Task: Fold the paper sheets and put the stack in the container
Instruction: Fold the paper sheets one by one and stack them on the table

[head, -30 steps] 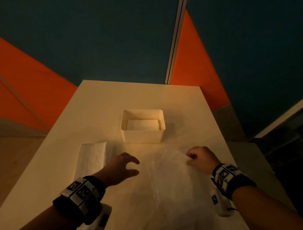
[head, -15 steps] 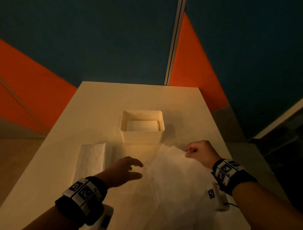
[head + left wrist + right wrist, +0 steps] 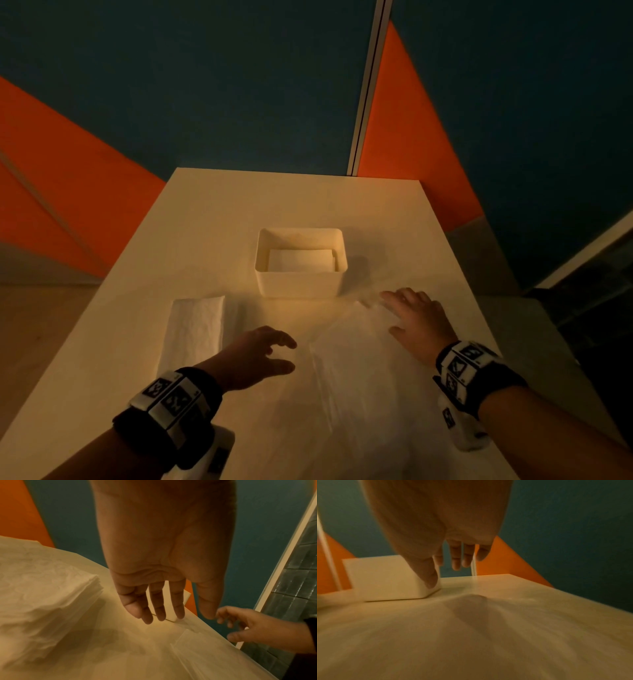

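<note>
Let go of the loose sheet (image 3: 370, 370) since a second ago; right hand (image 3: 416, 318) now spread flat on its far corner, just near-right of the container (image 3: 301, 284). Left hand (image 3: 255, 356) hovering relaxed, holding nothing. Flattening step, probably; next, pinch an edge and fold.

Pale table (image 3: 212, 219): container (image 3: 298, 284), paper stack (image 3: 193, 329), sheet (image 3: 363, 370).

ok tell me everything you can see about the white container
The white container is a small open-topped rectangular box with rounded corners, plastic by its look. It stands upright on the table, past the hands and midway across. Folded white paper lies flat on its bottom. Neither hand touches it; the right hand hovers at its near right corner, open.
</note>
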`<action>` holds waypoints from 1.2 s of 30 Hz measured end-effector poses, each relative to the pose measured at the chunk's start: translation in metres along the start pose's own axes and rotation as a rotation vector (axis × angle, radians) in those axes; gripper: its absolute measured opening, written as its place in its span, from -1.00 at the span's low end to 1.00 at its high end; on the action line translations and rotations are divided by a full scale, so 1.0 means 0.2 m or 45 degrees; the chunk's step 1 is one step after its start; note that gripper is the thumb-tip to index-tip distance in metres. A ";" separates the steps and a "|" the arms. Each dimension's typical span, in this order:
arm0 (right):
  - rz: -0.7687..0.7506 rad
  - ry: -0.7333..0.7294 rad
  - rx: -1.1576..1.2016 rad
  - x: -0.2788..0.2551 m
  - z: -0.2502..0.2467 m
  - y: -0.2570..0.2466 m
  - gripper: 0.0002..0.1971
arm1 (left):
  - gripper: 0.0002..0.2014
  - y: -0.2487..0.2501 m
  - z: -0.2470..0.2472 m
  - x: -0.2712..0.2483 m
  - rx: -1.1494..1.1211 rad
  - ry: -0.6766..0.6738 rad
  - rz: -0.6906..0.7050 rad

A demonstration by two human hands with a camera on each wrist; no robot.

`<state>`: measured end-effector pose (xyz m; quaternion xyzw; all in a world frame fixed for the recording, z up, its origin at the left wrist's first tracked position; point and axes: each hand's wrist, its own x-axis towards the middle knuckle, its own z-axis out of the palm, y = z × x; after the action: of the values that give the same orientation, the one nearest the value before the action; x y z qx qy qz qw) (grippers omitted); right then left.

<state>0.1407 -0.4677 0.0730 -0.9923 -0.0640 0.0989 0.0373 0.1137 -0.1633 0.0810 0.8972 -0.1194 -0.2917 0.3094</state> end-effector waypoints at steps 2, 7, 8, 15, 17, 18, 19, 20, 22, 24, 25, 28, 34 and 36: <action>0.014 -0.015 0.166 -0.02 0.00 -0.09 -0.50 | -0.72 0.01 0.00 0.00 0.001 0.003 0.007; -0.021 -0.395 0.151 -0.09 0.11 -0.27 -0.27 | -0.72 0.03 0.00 0.02 -0.006 0.007 0.002; -0.023 -0.409 0.104 -0.10 0.13 -0.29 -0.25 | -0.72 0.03 0.00 0.02 -0.007 0.005 -0.002; -0.044 -0.383 0.140 -0.12 0.13 -0.26 -0.44 | -0.72 0.01 -0.01 0.01 -0.018 0.001 -0.015; -0.047 -0.327 0.216 -0.14 0.12 -0.25 -0.56 | -0.73 0.01 -0.01 0.01 -0.025 0.004 -0.005; -0.033 -0.266 0.261 -0.14 0.12 -0.25 -0.65 | -0.73 0.01 -0.01 0.01 -0.034 -0.001 -0.001; -0.005 -0.194 0.289 -0.14 0.10 -0.24 -0.75 | -0.73 0.01 -0.01 0.01 -0.049 -0.005 0.003; 0.025 -0.116 0.311 -0.15 0.08 -0.24 -0.82 | -0.74 0.02 -0.01 0.01 -0.068 -0.007 0.005; 0.062 0.029 0.376 -0.15 0.04 -0.24 -0.79 | -0.77 0.04 -0.01 0.02 -0.134 -0.012 -0.003; 0.047 0.157 0.474 -0.14 -0.03 -0.27 -0.70 | -0.80 0.08 -0.01 0.03 -0.237 -0.015 -0.015; 0.018 0.225 0.531 -0.13 -0.06 -0.30 -0.64 | -0.79 0.11 -0.01 0.03 -0.358 -0.033 -0.021; -0.176 0.418 0.706 -0.12 -0.15 -0.42 -0.72 | -0.49 0.20 -0.02 0.04 -0.995 -0.222 -0.025; -0.443 0.246 1.237 -0.11 -0.23 -0.61 -0.68 | -0.35 0.29 -0.06 0.04 -1.588 -0.095 0.241; -0.433 0.229 1.400 -0.11 -0.25 -0.61 -0.74 | -0.48 0.28 -0.08 0.04 -1.682 0.014 0.231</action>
<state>0.1152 -0.3528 0.1368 -0.8075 -0.1583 0.0256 0.5677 0.1279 -0.2022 0.1213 0.5070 0.0107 -0.2718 0.8179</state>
